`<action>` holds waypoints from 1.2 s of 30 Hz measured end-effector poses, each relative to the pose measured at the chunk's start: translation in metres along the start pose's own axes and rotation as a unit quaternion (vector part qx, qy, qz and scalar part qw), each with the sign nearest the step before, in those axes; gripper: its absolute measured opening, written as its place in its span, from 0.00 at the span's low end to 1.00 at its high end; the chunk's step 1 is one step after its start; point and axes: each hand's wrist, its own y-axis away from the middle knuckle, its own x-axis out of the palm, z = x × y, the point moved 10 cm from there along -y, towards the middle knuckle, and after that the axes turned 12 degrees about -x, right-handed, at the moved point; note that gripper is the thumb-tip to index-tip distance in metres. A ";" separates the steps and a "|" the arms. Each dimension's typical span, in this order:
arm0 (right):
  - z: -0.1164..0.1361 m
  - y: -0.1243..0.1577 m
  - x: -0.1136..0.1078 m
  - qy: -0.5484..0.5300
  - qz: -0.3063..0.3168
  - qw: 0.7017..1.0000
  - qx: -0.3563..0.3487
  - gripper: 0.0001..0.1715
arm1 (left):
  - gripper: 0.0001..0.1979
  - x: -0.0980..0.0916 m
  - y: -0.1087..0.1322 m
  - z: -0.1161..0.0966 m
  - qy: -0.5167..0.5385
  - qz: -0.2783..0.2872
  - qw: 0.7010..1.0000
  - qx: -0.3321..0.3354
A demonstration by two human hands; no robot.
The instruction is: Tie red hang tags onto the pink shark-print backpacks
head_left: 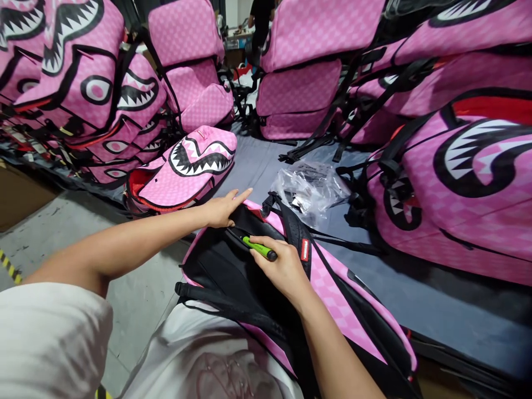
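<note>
A pink and black backpack (pixel 341 293) lies across my lap and the table edge, its black strap side facing up. My right hand (pixel 282 269) grips a green marker pen (pixel 262 249) with a dark end, its tip pointing at the black panel near the top of the bag. Whether the tip touches the fabric I cannot tell. My left hand (pixel 224 209) rests on the top edge of the backpack with its fingers spread. A shoulder strap with a red label (pixel 305 250) lies to the right of the pen.
A crumpled clear plastic bag (pixel 310 191) lies on the grey tabletop (pixel 424 310). Just beyond my left hand is a pink shark-mouth backpack (pixel 187 172). Stacked pink backpacks (pixel 477 194) stand right, left and behind. A person in black (pixel 261 25) stands far back.
</note>
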 end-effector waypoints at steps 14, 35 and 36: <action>0.019 -0.008 0.022 0.030 0.036 0.998 -0.033 0.14 | 0.55 -0.001 0.010 0.013 0.027 -0.033 0.999 0.007; 0.020 -0.013 0.044 0.027 0.042 0.998 -0.035 0.18 | 0.53 0.011 0.014 0.047 0.099 -0.010 0.992 -0.080; 0.018 -0.014 0.045 0.030 0.041 0.998 -0.031 0.18 | 0.52 0.012 0.013 0.049 0.109 -0.012 0.991 -0.082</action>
